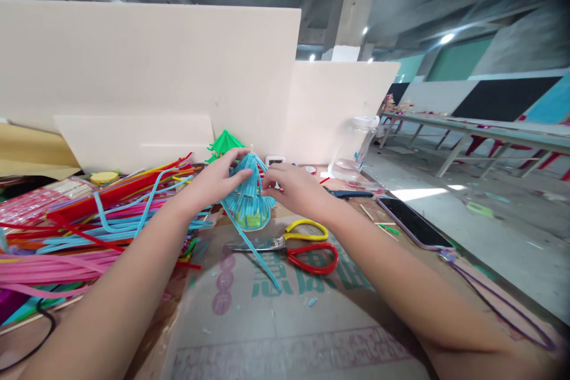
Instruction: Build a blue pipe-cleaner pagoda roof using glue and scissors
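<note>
A small cone-roofed model (pixel 253 199) of light blue pipe cleaners stands on the sheet-covered tabletop, with a yellow-green base showing under its lower tier. My left hand (pixel 227 175) grips its upper left side, thumb and fingers curled around the roof. From the right, my right hand (pixel 287 185) pinches at the roof's side; the fingertips partly hide what lies between them. A loose blue pipe cleaner (pixel 262 264) slants down from the model across the sheet. Just in front lie scissors (pixel 285 244) with one yellow and one red handle.
Several coloured pipe cleaners (pixel 102 225) are heaped at left. A green pipe-cleaner roof (pixel 226 142) stands behind the model. To the right are a phone (pixel 414 222), a clear plastic jug (pixel 354 151) and dark-handled pliers or a similar tool (pixel 350 194). White boards (pixel 155 65) rise behind.
</note>
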A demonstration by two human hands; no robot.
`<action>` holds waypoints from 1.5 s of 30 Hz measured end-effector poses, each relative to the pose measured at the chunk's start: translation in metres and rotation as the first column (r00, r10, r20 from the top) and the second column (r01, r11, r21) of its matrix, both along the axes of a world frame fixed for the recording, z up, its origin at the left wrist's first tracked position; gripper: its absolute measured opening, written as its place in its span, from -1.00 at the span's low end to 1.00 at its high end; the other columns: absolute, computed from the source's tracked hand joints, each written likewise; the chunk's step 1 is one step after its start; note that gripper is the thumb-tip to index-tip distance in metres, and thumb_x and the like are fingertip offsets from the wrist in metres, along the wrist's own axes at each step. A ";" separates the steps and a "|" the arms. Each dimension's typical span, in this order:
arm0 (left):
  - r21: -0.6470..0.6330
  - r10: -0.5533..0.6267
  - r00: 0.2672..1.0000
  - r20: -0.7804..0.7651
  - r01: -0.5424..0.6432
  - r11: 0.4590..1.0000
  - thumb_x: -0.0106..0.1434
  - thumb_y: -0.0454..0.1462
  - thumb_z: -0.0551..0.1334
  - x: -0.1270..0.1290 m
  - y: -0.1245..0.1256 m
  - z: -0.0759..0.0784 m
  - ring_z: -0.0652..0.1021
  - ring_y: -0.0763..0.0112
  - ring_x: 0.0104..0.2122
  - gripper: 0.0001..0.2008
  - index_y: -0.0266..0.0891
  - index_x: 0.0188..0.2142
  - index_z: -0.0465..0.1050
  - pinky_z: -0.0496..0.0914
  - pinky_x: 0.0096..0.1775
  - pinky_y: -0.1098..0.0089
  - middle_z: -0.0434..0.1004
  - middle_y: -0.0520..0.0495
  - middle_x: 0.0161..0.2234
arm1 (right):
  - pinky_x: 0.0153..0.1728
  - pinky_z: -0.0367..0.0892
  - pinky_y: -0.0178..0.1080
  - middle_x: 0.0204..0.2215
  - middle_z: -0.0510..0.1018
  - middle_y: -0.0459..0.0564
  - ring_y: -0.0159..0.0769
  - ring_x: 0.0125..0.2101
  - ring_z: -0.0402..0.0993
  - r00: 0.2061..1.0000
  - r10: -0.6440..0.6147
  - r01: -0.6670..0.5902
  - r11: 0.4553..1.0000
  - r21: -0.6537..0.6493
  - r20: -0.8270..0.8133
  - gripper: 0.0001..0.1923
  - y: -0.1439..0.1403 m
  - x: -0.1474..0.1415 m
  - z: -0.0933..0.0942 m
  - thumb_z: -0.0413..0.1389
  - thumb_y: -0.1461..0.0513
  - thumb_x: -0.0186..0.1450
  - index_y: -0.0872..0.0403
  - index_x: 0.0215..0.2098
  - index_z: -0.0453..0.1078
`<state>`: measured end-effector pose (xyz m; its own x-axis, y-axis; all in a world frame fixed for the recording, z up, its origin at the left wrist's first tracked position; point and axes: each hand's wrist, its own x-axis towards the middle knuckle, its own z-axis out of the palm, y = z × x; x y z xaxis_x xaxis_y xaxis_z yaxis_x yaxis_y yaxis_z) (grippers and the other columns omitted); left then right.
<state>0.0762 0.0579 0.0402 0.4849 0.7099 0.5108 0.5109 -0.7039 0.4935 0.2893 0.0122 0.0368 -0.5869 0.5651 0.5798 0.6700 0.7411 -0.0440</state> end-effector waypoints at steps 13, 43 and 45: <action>-0.039 -0.001 1.000 0.028 0.002 0.999 0.29 -0.07 0.16 0.000 0.000 0.002 0.42 0.17 0.12 -0.49 -0.21 0.17 0.27 0.29 0.15 0.16 0.38 -0.17 0.16 | -0.49 -0.07 -0.33 -0.62 0.21 -0.21 -0.47 -0.57 0.09 0.985 -0.101 0.097 0.995 -0.034 -0.138 -0.72 -0.010 0.016 0.021 0.07 0.28 0.25 0.07 -0.57 0.09; -0.013 -0.031 0.995 -0.098 0.029 0.999 0.25 0.01 0.15 -0.012 0.001 0.001 0.26 0.12 0.26 -0.28 -0.15 0.34 0.05 0.17 0.24 0.20 0.12 -0.10 0.34 | -0.47 0.13 -0.32 -0.50 0.55 -0.09 -0.39 -0.51 0.42 0.962 0.013 0.088 0.932 -0.353 0.274 -0.73 -0.070 0.027 -0.001 0.03 0.14 0.39 0.05 -0.39 0.46; 0.013 -0.002 0.997 -0.083 0.003 1.000 0.25 0.01 0.14 -0.013 -0.001 0.005 0.31 0.12 0.23 -0.31 -0.18 0.31 0.12 0.21 0.20 0.22 0.20 -0.14 0.30 | -0.44 0.16 -0.32 -0.48 0.57 -0.08 -0.35 -0.46 0.46 0.950 0.019 0.112 0.911 -0.397 0.313 -0.75 -0.062 0.035 -0.012 0.03 0.14 0.40 0.04 -0.33 0.48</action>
<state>0.0629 0.0573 0.0448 0.5281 0.7019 0.4780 0.5479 -0.7117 0.4397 0.3244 -0.0499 0.0251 -0.6634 0.7425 0.0926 0.7324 0.6697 -0.1227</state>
